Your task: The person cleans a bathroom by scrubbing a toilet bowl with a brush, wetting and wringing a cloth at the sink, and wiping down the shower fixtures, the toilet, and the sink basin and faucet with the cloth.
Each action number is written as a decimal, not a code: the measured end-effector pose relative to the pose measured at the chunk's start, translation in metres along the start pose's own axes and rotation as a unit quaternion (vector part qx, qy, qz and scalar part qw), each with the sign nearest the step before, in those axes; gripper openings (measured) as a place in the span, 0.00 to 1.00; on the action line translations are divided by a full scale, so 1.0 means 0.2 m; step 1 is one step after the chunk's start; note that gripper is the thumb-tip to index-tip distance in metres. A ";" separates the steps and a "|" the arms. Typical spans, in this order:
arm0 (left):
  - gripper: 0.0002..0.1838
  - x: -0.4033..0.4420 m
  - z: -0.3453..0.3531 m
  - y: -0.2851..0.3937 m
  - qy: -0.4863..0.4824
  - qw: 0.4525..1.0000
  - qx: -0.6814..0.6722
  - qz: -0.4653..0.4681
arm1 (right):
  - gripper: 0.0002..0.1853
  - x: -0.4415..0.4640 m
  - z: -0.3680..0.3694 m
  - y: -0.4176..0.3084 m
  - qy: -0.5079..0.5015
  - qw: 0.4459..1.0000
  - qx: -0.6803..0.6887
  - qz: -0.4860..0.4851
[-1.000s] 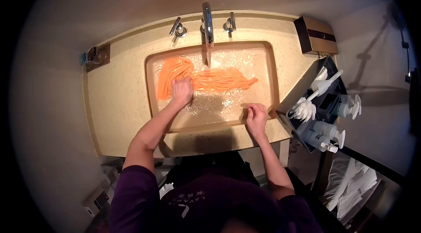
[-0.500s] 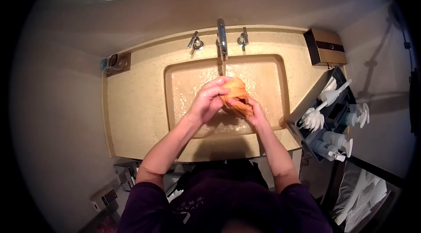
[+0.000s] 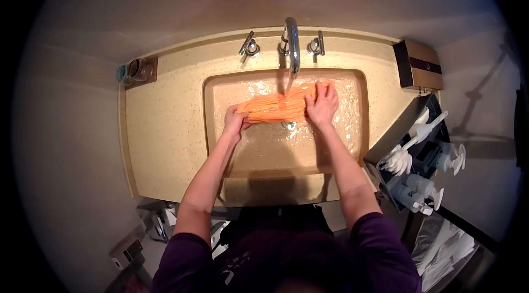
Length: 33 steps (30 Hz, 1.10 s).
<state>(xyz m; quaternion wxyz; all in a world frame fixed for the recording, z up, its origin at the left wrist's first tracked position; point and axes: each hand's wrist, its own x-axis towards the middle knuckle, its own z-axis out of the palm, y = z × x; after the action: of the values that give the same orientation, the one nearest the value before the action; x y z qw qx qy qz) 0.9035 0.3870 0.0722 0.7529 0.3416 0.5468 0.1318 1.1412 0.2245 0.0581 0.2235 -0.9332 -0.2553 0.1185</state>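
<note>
An orange cloth (image 3: 275, 108) is stretched sideways in gathered folds across the sink (image 3: 208, 127), below the chrome faucet (image 3: 293, 45). Water runs from the spout onto the cloth. My left hand (image 3: 235, 121) grips the cloth's left end, fingers wrapped round it. At the right end, my right hand (image 3: 323, 103) has its fingers bent over the cloth and holds it. Shallow water covers the sink's bottom, and a round drain (image 3: 288, 125) shows just under the cloth.
Two faucet handles (image 3: 250, 47) flank the spout. Glasses (image 3: 139, 70) stand at the counter's left end. On the right are a brown box (image 3: 421, 65) and a dark tray (image 3: 380, 154) with a white brush (image 3: 425, 129) and pump bottles (image 3: 409, 196).
The cloth was bunched between both hands under the faucet half a second ago. Now it is spread out sideways and lower, and my hands have moved apart.
</note>
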 end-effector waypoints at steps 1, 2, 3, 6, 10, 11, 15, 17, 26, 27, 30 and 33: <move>0.14 0.01 -0.01 -0.03 0.084 0.996 0.028 0.019 | 0.31 -0.04 0.12 0.02 0.015 0.995 -0.063 -0.079; 0.14 0.06 -0.03 -0.10 0.087 0.996 0.027 0.019 | 0.35 -0.08 0.21 0.01 0.031 0.979 -0.125 -0.157; 0.14 0.15 -0.07 -0.22 0.119 0.982 0.123 0.074 | 0.40 -0.17 0.12 -0.10 -0.126 0.958 -0.196 -0.168; 0.15 0.14 -0.03 -0.23 0.115 0.956 0.250 0.104 | 0.42 -0.19 0.15 0.00 -0.197 0.919 -0.161 -0.300; 0.16 0.05 0.10 -0.14 0.032 0.982 0.183 0.029 | 0.36 -0.06 -0.01 0.14 -0.065 0.922 -0.214 -0.315; 0.17 0.04 0.13 -0.13 0.032 0.988 0.153 0.001 | 0.34 -0.05 -0.12 0.10 -0.087 0.974 -0.131 -0.165; 0.21 0.00 0.23 -0.23 -0.050 0.996 0.065 -0.017 | 0.34 -0.16 0.09 0.09 -0.003 0.998 -0.068 -0.014; 0.27 -0.09 0.33 -0.19 -0.090 0.989 0.096 -0.066 | 0.25 -0.25 0.11 0.04 -0.147 0.972 0.180 0.024; 0.24 -0.13 0.44 -0.13 -0.343 0.891 -0.224 -0.195 | 0.16 -0.73 -0.36 -0.43 -0.071 0.925 0.319 -0.196; 0.24 -0.09 0.45 -0.19 -0.346 0.890 -0.224 -0.194 | 0.16 -0.73 -0.35 -0.44 -0.069 0.925 0.317 -0.197; 0.19 -0.26 0.52 -0.26 -0.272 0.947 -0.169 0.027 | 0.10 -0.61 -0.26 -0.44 0.022 0.980 0.156 -0.123; 0.19 -0.50 0.64 -0.04 -0.265 0.961 -0.080 -0.008 | 0.11 -0.38 -0.31 -0.36 -0.015 0.969 0.243 -0.044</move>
<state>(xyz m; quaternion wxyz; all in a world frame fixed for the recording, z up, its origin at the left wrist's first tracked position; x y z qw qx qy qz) 0.9819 0.2767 0.1619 0.8967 0.2988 0.3180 0.0741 1.0663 0.2178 0.1542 0.4448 -0.8367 -0.2632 0.1810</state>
